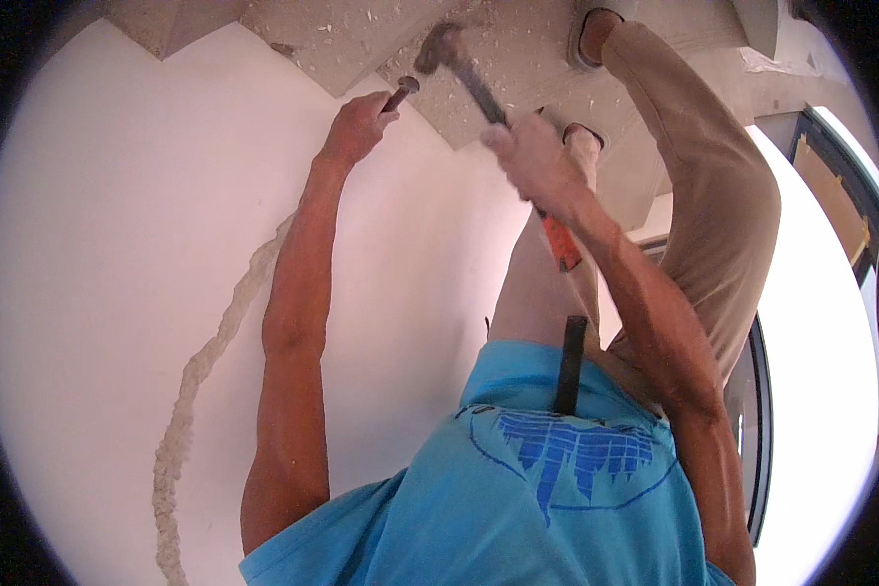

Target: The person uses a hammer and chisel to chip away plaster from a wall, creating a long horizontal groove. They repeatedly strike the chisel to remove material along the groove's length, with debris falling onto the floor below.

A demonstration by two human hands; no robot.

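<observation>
My left hand [360,129] grips a metal chisel [398,95] against the white wall [132,190]; its mushroomed struck end points up and right, and its tip is hidden behind the fingers. In my right hand [540,157] is a hammer [487,91] with a dark shaft and an orange-red grip end. The blurred hammer head is a short way right of the chisel's end, apart from it. A rough chipped groove [223,329] runs along the wall and passes behind my left forearm.
Concrete stairs [439,102] scattered with pale chips run beside the wall, and my feet stand on them. A dark strap or handle [571,366] lies at my waist. At the right are a dark-framed opening [835,190] and a curved-looking dark frame edge [762,432].
</observation>
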